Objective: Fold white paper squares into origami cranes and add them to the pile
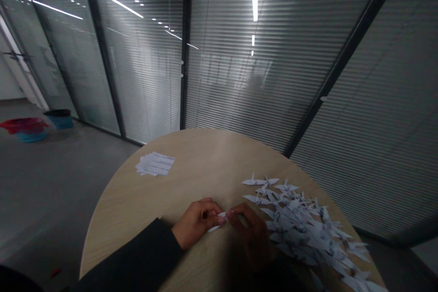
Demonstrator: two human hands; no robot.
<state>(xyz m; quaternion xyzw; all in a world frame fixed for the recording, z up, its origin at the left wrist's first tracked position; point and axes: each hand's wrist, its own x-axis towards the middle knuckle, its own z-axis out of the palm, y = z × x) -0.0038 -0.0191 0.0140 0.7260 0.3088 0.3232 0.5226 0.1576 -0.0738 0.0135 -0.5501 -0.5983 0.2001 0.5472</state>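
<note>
Near the front of the round wooden table, a small folded white paper [214, 228] is pinched between my two hands. My left hand [198, 220] closes on its left part with thumb and fingers. My right hand [249, 230] is shut on the other end, its fingertips meeting the left thumb at the fold. Much of the paper is hidden by the fingers. Just right of my right hand spreads a heap of folded white paper cranes [304, 226]. At the far left of the table lies a loose stack of printed paper sheets [156, 164].
The round table [205, 146] stands close to a glass partition [219, 77] with blinds and dark frames. On the floor at the left are a blue bin with a red liner [29, 127] and another blue bin with a black liner [59, 118].
</note>
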